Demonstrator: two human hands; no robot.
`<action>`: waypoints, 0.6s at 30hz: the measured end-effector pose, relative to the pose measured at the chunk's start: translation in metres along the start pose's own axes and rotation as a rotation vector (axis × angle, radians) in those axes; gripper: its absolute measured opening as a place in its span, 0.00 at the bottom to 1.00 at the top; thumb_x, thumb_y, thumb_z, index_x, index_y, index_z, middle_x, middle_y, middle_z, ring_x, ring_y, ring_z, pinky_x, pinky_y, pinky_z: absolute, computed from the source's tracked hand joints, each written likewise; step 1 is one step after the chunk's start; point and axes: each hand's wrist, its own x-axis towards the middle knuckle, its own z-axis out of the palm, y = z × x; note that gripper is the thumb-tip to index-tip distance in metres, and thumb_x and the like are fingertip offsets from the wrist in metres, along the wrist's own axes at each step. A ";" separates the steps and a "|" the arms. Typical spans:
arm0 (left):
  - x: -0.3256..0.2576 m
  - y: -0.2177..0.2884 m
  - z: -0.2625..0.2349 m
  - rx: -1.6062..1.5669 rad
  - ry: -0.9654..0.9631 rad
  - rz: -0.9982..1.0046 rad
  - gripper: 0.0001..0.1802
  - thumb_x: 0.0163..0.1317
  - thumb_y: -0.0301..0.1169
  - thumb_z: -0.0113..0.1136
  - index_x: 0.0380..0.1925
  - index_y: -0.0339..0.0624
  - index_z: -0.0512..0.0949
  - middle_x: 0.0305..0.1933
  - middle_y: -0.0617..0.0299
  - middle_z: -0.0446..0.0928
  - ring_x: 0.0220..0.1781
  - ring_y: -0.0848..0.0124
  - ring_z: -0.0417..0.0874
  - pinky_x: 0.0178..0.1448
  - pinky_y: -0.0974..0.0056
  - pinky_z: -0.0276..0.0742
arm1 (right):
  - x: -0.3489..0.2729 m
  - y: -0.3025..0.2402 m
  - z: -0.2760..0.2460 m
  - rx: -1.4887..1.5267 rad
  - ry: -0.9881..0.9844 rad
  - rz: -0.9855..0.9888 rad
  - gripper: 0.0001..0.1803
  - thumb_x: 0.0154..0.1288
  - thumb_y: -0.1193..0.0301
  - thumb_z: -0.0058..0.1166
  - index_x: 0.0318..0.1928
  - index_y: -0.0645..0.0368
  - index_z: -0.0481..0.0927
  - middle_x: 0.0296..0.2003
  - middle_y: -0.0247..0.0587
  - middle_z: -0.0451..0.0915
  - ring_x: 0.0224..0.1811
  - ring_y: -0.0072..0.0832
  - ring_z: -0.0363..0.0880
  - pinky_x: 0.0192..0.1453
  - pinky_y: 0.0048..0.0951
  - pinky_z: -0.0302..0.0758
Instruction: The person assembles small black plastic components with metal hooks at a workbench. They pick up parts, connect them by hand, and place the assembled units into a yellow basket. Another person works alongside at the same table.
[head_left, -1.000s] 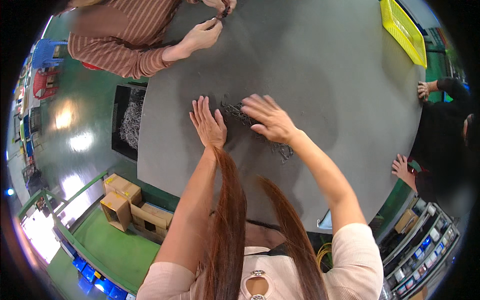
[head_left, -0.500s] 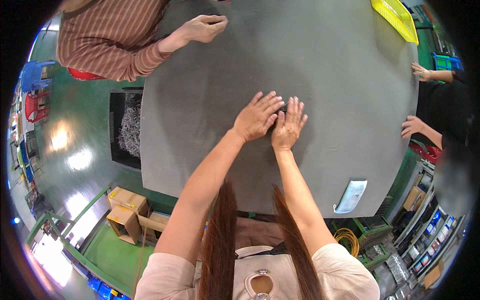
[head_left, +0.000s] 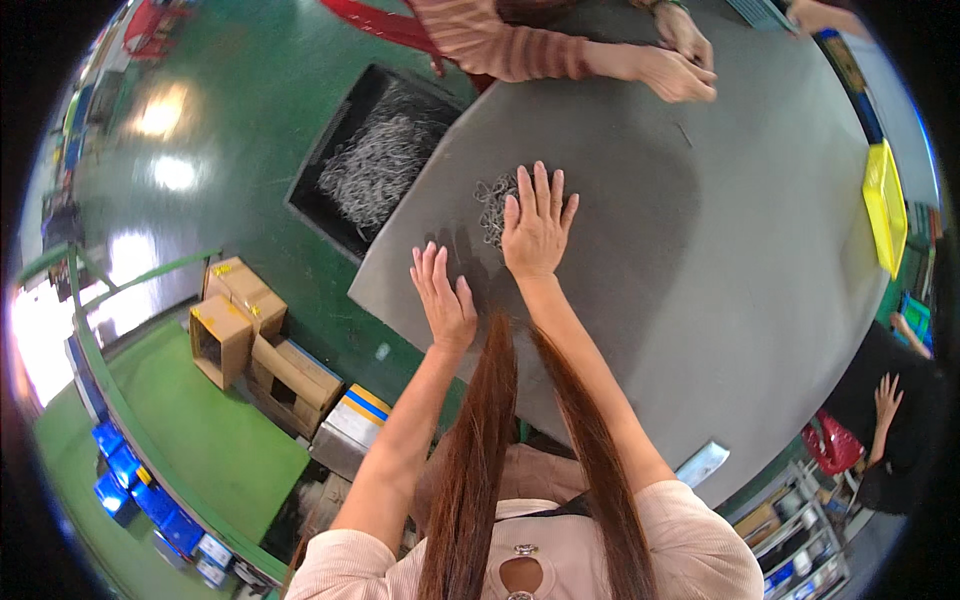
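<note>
My right hand [head_left: 537, 228] lies palm down on the grey table [head_left: 640, 300], fingers spread. Beside its fingers, on the left, is a small heap of thin, bent grey metal pieces [head_left: 491, 205]; the palm hides whatever is under it. My left hand [head_left: 445, 303] is by the table's left edge, its fingers stretched out and nothing in them. Below that edge stands a black crate [head_left: 322, 228], holding a large tangle of similar wire-like pieces [head_left: 380, 165].
Across the table, a co-worker's hands [head_left: 685, 75] are close together. A yellow tray [head_left: 884, 215] sits at the right edge, and a light blue face mask [head_left: 703, 463] near the front. Cardboard boxes [head_left: 245, 300] stand at lower left. Another person's hand [head_left: 887, 398] is at far right.
My hands were together at mid-table and are now apart, nearer the left edge. The view has turned left, bringing the crate closer. The heap of metal pieces now shows beside my right hand.
</note>
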 end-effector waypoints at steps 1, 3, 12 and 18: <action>-0.009 -0.005 -0.003 0.061 0.008 -0.040 0.30 0.59 0.25 0.49 0.63 0.38 0.57 0.69 0.50 0.55 0.73 0.49 0.49 0.72 0.42 0.40 | 0.007 -0.017 0.010 0.005 -0.017 0.000 0.23 0.69 0.57 0.39 0.61 0.50 0.69 0.65 0.39 0.63 0.70 0.44 0.53 0.70 0.56 0.45; -0.026 -0.019 0.002 0.116 0.036 -0.054 0.31 0.58 0.25 0.50 0.63 0.39 0.57 0.69 0.49 0.54 0.73 0.49 0.48 0.72 0.41 0.40 | 0.022 -0.052 0.031 0.018 -0.013 -0.004 0.23 0.69 0.57 0.39 0.61 0.51 0.69 0.65 0.40 0.63 0.70 0.44 0.53 0.70 0.57 0.45; -0.021 -0.010 0.007 1.110 -0.308 -0.030 0.31 0.59 0.35 0.51 0.63 0.42 0.57 0.68 0.53 0.57 0.73 0.55 0.50 0.74 0.46 0.38 | 0.054 -0.164 0.078 0.740 -0.074 -0.270 0.22 0.65 0.65 0.49 0.59 0.56 0.70 0.61 0.49 0.66 0.67 0.47 0.60 0.69 0.45 0.54; -0.027 -0.017 0.006 0.237 0.025 -0.071 0.29 0.58 0.28 0.50 0.61 0.42 0.60 0.67 0.53 0.60 0.72 0.56 0.54 0.73 0.47 0.44 | 0.049 0.024 -0.014 0.065 0.140 0.099 0.27 0.67 0.68 0.42 0.65 0.61 0.59 0.68 0.51 0.53 0.72 0.48 0.45 0.73 0.49 0.38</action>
